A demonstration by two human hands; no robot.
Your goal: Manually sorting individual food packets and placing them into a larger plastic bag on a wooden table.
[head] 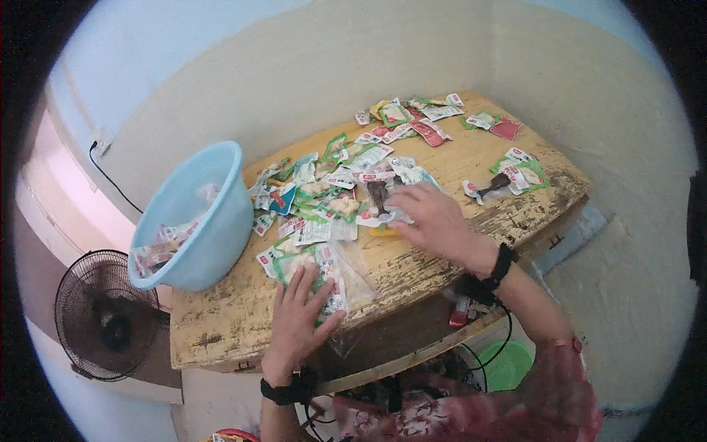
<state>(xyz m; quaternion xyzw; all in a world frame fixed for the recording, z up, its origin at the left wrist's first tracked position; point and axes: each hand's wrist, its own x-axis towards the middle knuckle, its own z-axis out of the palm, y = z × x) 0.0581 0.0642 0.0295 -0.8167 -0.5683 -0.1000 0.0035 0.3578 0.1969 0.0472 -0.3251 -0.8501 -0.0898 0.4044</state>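
Note:
My left hand (298,309) lies with spread fingers on green-edged snack packets (293,265) and a clear plastic bag (353,271) at the table's front edge. The bag's lower corner hangs over that edge. My right hand (436,224) reaches across the table, its fingertips at a clear packet with a dark brown meat piece (378,193). Whether the fingers grip this packet is hard to see. Beside it spreads a loose pile of small sealed food packets (326,188), some with pale contents, others printed white, green or blue.
A blue plastic basin (232,237) with several packets inside stands tilted at the table's left. More packets (414,119) lie at the back, and small groups (511,177) at the right. The worn wooden table (215,326) has an open drawer (409,359). A black fan (107,315) stands left.

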